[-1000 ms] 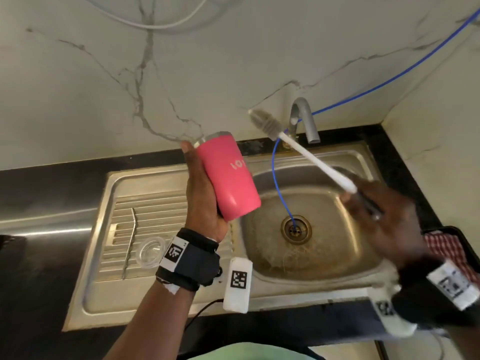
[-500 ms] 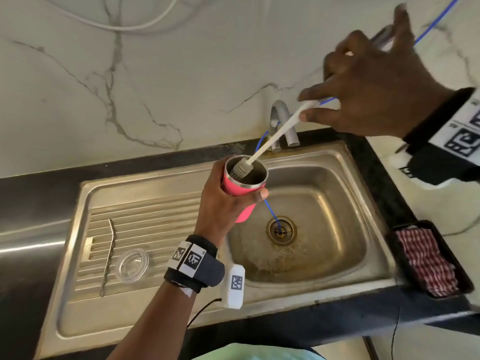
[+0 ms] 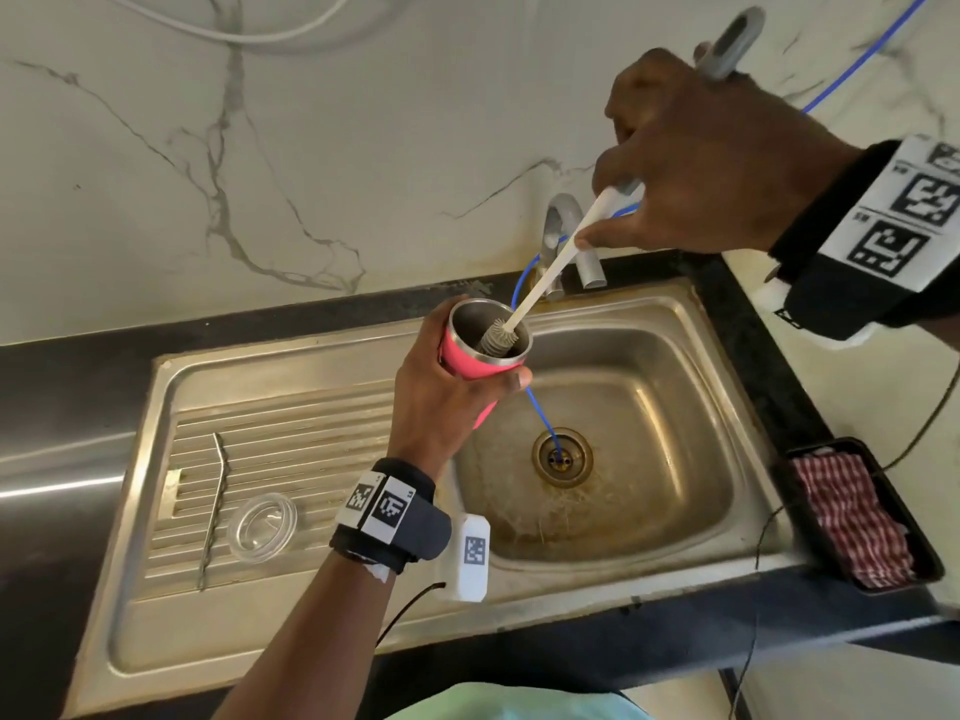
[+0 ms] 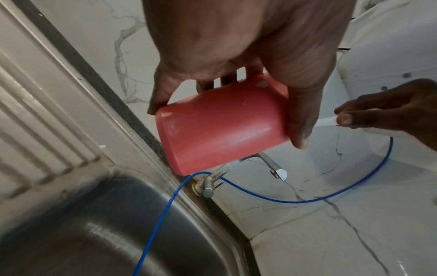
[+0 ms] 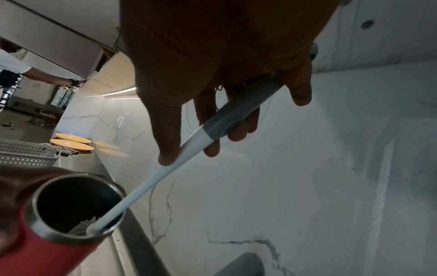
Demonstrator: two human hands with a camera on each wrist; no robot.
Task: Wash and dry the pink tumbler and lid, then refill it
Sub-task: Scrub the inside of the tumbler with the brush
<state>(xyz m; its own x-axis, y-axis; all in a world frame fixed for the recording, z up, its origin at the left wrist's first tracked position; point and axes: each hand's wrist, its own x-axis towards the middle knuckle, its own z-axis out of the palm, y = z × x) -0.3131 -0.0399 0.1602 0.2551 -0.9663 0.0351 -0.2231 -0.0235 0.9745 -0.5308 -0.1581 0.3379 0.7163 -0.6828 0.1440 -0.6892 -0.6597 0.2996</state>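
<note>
My left hand point(image 3: 447, 402) grips the pink tumbler point(image 3: 470, 358) over the left edge of the sink basin point(image 3: 649, 407), its steel mouth tilted up toward me. My right hand point(image 3: 691, 163) holds a long bottle brush point(image 3: 545, 280) by its grey handle, up near the wall. The brush head point(image 3: 498, 339) sits inside the tumbler mouth. In the left wrist view the tumbler point(image 4: 222, 128) lies across my left hand's fingers point(image 4: 300, 119). The right wrist view shows the brush shaft point(image 5: 151, 186) entering the tumbler point(image 5: 78, 209). A clear lid point(image 3: 262, 527) rests on the drainboard.
A metal straw point(image 3: 213, 509) lies on the ribbed drainboard point(image 3: 291, 439) beside the lid. A grey tap point(image 3: 561, 236) stands behind the basin, and a blue tube point(image 3: 540, 420) runs into the drain. A black tray point(image 3: 800, 459) with a red checked cloth point(image 3: 852, 522) sits right.
A second ago the tumbler was mouth-away and the brush was outside it. I turned the tumbler's mouth up, raised my right hand, and pushed the brush head a little deeper inside.
</note>
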